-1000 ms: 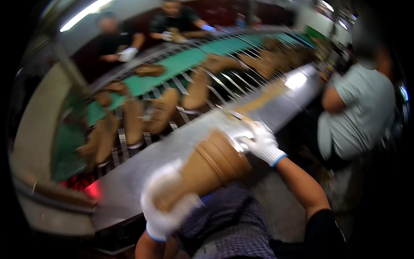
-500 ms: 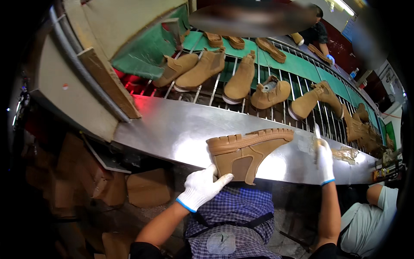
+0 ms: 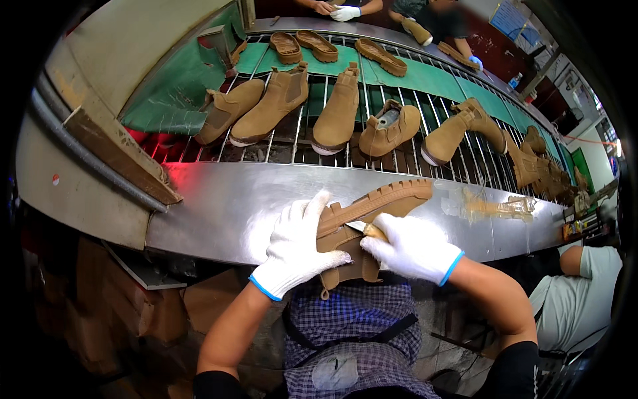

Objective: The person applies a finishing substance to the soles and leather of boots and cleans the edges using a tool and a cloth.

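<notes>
A tan suede boot (image 3: 379,206) lies on its side on the steel ledge (image 3: 226,206), its ridged sole facing the conveyor. My left hand (image 3: 296,246), in a white glove, presses on the boot's heel end. My right hand (image 3: 412,249), also gloved, grips a small tool with a wooden handle and a thin blade (image 3: 367,229) held against the boot near the sole edge.
Several tan boots (image 3: 339,110) stand on the roller conveyor (image 3: 412,80) with a green belt beyond the ledge. Loose soles (image 3: 319,45) lie farther back, where another person's gloved hand (image 3: 345,12) works. A person in a grey shirt (image 3: 578,302) sits at my right. Glue smears (image 3: 495,206) mark the ledge.
Both hands have closed in on the boot: the left now presses its heel and the right, earlier off to the side, holds the blade against it. The view has shifted.
</notes>
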The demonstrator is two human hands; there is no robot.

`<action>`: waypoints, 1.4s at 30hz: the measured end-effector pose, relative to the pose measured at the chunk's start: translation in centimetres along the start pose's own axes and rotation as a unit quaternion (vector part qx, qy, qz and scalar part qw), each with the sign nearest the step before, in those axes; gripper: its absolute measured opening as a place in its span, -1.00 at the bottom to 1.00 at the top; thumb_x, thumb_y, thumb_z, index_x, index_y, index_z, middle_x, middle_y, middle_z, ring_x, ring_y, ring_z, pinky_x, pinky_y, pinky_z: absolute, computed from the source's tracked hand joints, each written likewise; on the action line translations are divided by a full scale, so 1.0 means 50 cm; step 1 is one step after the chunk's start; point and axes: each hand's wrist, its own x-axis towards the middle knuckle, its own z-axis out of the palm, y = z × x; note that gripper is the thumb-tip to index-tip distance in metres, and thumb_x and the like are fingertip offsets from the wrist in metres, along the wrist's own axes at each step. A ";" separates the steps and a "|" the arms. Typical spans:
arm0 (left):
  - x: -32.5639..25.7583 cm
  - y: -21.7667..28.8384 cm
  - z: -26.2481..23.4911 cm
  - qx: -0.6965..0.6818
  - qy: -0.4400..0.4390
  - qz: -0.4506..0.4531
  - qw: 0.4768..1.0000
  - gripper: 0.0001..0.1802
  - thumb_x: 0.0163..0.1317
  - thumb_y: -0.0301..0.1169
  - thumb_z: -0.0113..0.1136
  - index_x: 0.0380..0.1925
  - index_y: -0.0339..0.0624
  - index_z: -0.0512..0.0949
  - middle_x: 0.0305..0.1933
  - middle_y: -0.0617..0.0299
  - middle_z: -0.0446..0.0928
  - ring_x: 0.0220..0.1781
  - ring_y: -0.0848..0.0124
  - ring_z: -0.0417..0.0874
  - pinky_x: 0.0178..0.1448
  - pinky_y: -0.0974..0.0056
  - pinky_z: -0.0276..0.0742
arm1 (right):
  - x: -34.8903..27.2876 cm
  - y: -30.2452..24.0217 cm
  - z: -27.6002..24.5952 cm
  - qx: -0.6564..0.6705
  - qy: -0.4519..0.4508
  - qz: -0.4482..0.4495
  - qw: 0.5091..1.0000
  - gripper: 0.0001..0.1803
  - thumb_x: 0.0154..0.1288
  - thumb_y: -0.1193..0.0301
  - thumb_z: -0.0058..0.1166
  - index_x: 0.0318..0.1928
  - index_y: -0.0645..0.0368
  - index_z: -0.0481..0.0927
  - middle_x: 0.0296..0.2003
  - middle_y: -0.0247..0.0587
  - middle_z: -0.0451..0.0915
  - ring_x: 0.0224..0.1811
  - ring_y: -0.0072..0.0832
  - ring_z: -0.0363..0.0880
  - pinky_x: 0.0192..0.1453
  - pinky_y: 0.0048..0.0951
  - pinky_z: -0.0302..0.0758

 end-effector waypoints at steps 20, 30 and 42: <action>-0.004 -0.066 0.023 0.026 0.064 0.157 0.985 0.06 0.00 -0.11 0.68 0.48 -0.28 0.40 0.30 -0.13 0.50 0.27 -0.09 0.52 0.38 -0.10 0.52 | -0.008 -0.016 0.072 0.123 0.051 -0.063 0.989 -0.52 0.59 0.06 0.18 -0.16 0.31 0.55 -0.38 0.20 0.74 -0.32 0.13 0.79 -0.21 0.05 0.71; 0.001 -0.047 0.038 0.024 0.127 0.243 0.961 -0.38 0.19 -0.14 0.54 0.24 -0.15 0.70 0.34 -0.21 0.48 0.32 -0.19 0.51 0.43 -0.18 0.48 | -0.075 0.068 0.052 -0.009 0.165 0.032 0.986 -0.58 0.53 0.03 0.23 0.00 0.17 0.65 -0.34 -0.01 0.73 -0.30 -0.04 0.80 -0.17 -0.09 0.72; 0.109 0.077 -0.016 0.086 -0.096 0.112 0.985 0.03 0.06 -0.04 0.64 0.46 -0.32 0.41 0.37 -0.23 0.57 0.36 -0.12 0.64 0.43 -0.07 0.56 | -0.078 0.065 0.034 -0.025 0.120 0.024 0.992 -0.53 0.64 0.00 0.11 -0.03 0.24 0.60 -0.32 0.06 0.76 -0.29 -0.09 0.83 -0.21 -0.07 0.73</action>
